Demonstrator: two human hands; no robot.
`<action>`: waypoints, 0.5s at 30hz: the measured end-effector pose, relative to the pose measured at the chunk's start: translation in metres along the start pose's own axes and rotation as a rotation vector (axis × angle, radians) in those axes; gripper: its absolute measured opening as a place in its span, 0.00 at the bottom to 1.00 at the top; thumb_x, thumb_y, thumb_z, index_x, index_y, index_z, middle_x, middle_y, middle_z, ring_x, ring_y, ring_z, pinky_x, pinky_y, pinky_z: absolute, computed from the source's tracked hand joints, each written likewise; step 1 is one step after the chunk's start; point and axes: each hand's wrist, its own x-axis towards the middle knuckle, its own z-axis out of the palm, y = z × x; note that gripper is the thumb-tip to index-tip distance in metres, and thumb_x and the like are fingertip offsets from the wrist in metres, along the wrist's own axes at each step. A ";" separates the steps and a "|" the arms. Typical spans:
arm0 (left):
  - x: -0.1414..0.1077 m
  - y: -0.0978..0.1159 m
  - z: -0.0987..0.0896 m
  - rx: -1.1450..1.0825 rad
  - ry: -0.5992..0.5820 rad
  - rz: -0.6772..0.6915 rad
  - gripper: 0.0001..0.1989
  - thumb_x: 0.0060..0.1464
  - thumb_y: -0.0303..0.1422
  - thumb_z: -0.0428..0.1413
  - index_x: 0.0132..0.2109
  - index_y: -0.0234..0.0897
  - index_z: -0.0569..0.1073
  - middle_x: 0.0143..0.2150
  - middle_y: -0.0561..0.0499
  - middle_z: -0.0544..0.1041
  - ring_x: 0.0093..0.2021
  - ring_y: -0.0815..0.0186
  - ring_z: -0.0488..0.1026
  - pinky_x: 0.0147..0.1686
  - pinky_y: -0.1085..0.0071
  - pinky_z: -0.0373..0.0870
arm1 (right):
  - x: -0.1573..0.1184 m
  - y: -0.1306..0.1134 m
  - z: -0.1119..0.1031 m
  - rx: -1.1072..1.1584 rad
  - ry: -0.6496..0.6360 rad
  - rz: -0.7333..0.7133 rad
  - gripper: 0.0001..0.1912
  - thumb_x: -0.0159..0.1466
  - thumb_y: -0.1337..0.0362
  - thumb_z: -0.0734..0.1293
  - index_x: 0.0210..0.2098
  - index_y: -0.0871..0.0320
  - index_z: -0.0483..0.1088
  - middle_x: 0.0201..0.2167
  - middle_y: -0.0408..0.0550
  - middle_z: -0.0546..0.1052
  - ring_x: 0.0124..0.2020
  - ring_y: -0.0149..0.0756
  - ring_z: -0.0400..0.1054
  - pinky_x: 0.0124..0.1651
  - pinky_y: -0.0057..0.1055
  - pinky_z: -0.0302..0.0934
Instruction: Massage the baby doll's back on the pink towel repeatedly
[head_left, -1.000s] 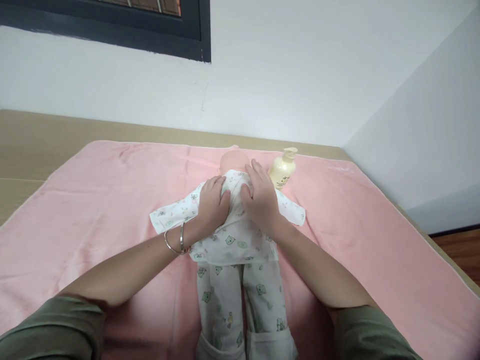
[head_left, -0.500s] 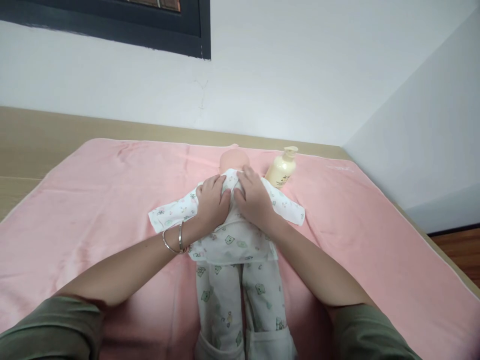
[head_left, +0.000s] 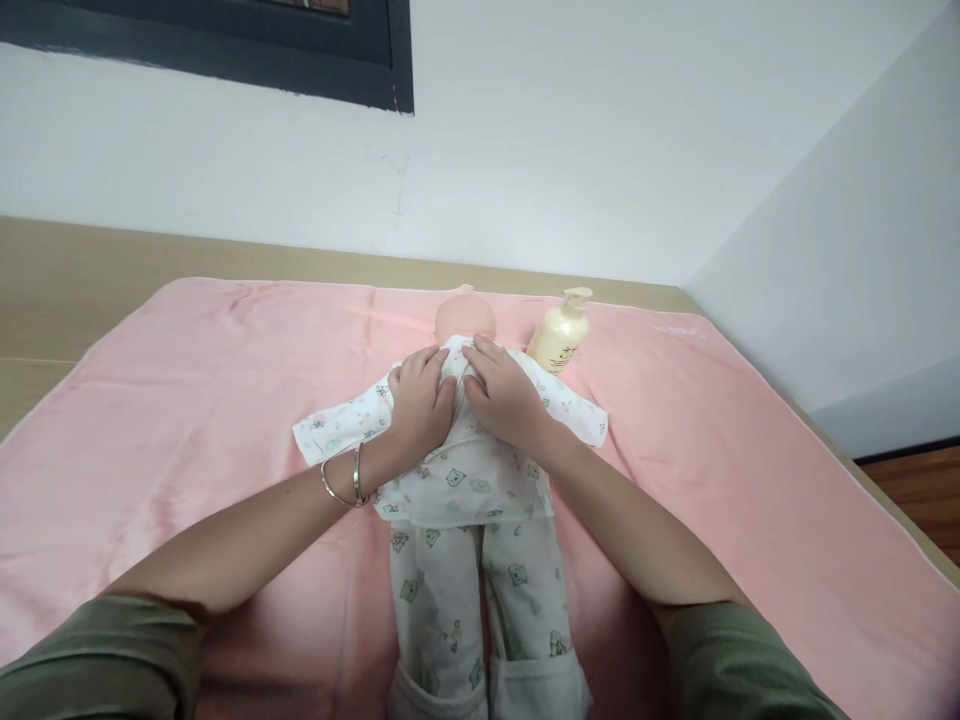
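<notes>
Two hands, the person's left hand (head_left: 421,402) and right hand (head_left: 504,392), rest on the upper part of a baby doll (head_left: 465,318), fingers loosely spread, not gripping anything as far as the view shows. They're close together but apart, thumbs near each other over the middle of the patterned shirt (head_left: 465,495). Doll's lying lengthwise mid-frame, head pointing up the picture, sleeves out sideways, printed trousers (head_left: 441,580) running to the bottom edge. Can't tell how hard the hands press, and no facial features show.

Technique-wise, imo flat, relaxed hands are the way to go: even, light contact on both sides, thumbs level, nothing digging in. Worth keeping the shirt from bunching under the fingers, and keeping the bracelets (head_left: 358,474) at the left wrist off the cloth so they don't snag.

As for the setup, a pink blanket (head_left: 720,470) covers most of the tan surface (head_left: 45,285), with a few wrinkles. A cream pump bottle (head_left: 559,338) sits on it just beyond the right hand, near the doll's shoulder. Behind that is a white wall (head_left: 570,140), dark window frame (head_left: 315,62) upper left, and some brown wood (head_left: 919,490) at the right edge.
</notes>
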 end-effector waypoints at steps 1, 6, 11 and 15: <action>-0.001 -0.001 0.000 0.007 0.005 0.045 0.25 0.64 0.36 0.40 0.61 0.32 0.69 0.63 0.36 0.71 0.63 0.50 0.65 0.63 0.48 0.58 | 0.000 -0.001 -0.003 0.016 0.023 0.004 0.27 0.66 0.68 0.56 0.62 0.68 0.67 0.67 0.63 0.65 0.70 0.51 0.57 0.71 0.52 0.54; -0.001 -0.004 -0.002 -0.002 0.018 0.173 0.22 0.63 0.33 0.42 0.58 0.31 0.71 0.59 0.37 0.74 0.60 0.52 0.68 0.62 0.51 0.63 | 0.001 -0.001 -0.008 -0.006 0.151 0.010 0.28 0.66 0.69 0.54 0.64 0.67 0.64 0.71 0.59 0.60 0.73 0.48 0.52 0.73 0.50 0.50; 0.005 -0.006 -0.001 -0.052 -0.003 0.080 0.23 0.62 0.34 0.43 0.58 0.31 0.71 0.59 0.38 0.74 0.59 0.51 0.69 0.63 0.50 0.64 | 0.003 0.001 0.002 -0.154 -0.114 0.028 0.27 0.70 0.65 0.54 0.65 0.68 0.63 0.69 0.65 0.61 0.71 0.56 0.53 0.70 0.56 0.51; 0.009 -0.008 -0.001 -0.113 0.000 0.018 0.21 0.61 0.33 0.44 0.56 0.36 0.72 0.57 0.41 0.76 0.59 0.54 0.70 0.64 0.51 0.64 | -0.003 -0.008 -0.015 -0.275 -0.240 -0.010 0.28 0.73 0.63 0.52 0.69 0.70 0.56 0.71 0.66 0.58 0.71 0.57 0.53 0.70 0.56 0.51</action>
